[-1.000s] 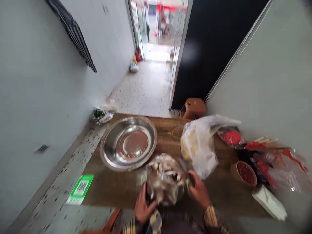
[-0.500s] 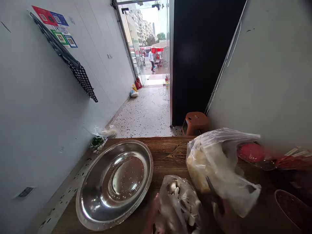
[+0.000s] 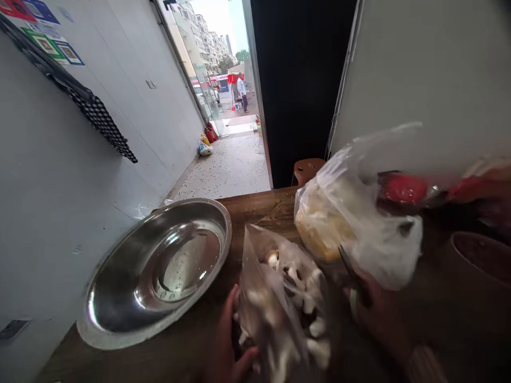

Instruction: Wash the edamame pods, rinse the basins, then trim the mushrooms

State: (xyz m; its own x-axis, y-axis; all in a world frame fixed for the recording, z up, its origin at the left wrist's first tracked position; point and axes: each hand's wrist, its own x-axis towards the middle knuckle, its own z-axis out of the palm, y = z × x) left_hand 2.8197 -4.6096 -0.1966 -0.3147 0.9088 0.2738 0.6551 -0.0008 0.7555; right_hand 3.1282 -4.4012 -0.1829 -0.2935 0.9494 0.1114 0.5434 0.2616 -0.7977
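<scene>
Near the front of the table, a clear plastic bag (image 3: 275,319) holds several whitish mushrooms (image 3: 315,327). My left hand (image 3: 229,340) grips the bag's left side, its thumb low against the plastic. To the right of the bag, my right hand (image 3: 381,311) is closed round a small dark knife (image 3: 351,268), the pointed blade directed up and away from me. A pale bit shows by its fingers, too blurred to name. Just beyond the knife tip sits a white plastic bag (image 3: 339,213) with something yellowish inside. The steel basin (image 3: 187,266) on the left contains only water drops.
A red package (image 3: 405,189) and a round tub (image 3: 485,255) with dark red contents are on the right side of the wooden table (image 3: 255,207). An orange stool (image 3: 307,169) stands behind. A person (image 3: 242,93) is outside the glass door.
The view has shifted, so the basin appears further left and lower. The mushroom bag has come up and its opening spreads taller. My right hand still has the knife beside it.
</scene>
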